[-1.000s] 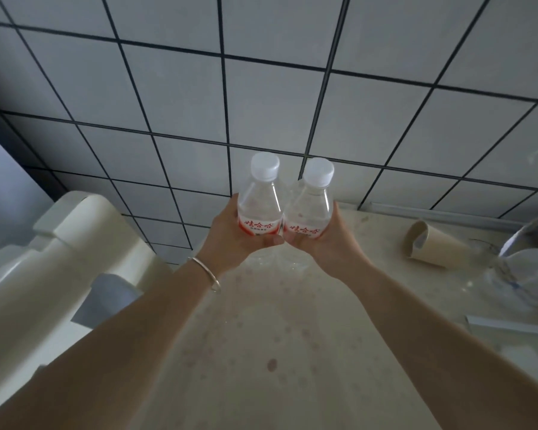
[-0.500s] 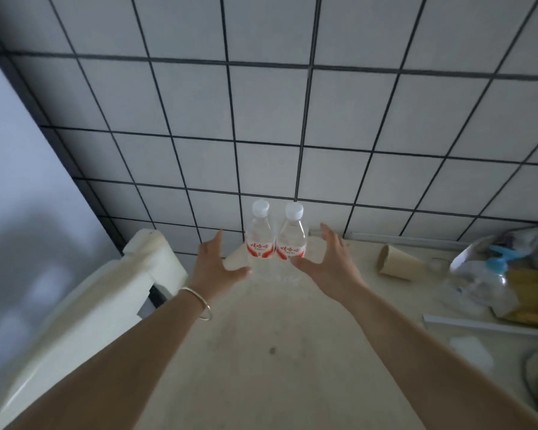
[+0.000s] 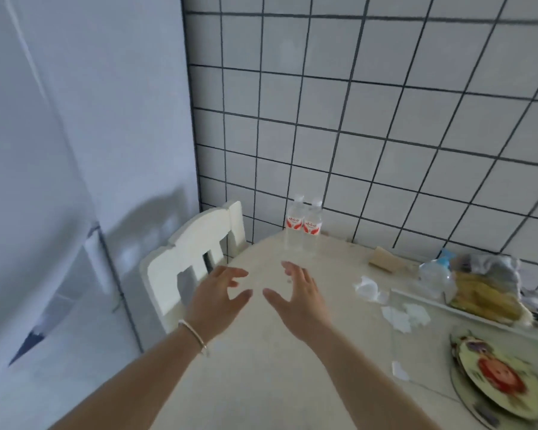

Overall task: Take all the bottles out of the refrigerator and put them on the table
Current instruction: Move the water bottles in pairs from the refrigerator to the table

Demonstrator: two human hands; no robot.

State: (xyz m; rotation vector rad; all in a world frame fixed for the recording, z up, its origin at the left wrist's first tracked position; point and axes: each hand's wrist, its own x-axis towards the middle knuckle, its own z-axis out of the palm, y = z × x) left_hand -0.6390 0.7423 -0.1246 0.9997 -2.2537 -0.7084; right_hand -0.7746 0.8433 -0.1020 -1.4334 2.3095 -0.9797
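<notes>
From my head camera, my left hand [image 3: 216, 294] and right hand [image 3: 295, 294] hover over the table [image 3: 261, 367], fingers spread and relaxed, holding nothing. The two bottles [image 3: 303, 225] stand upright, touching, at twelve o'clock from my hands, near the table's far edge by the tiled wall [image 3: 385, 119], with a white chair [image 3: 193, 256] at ten o'clock.

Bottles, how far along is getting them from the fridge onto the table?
Done: two bottles stand upright side by side on the table, near the tiled wall. In hand: nothing; the left hand and right hand are open above the table. Left: unknown, since the refrigerator's inside is not in view.
</notes>
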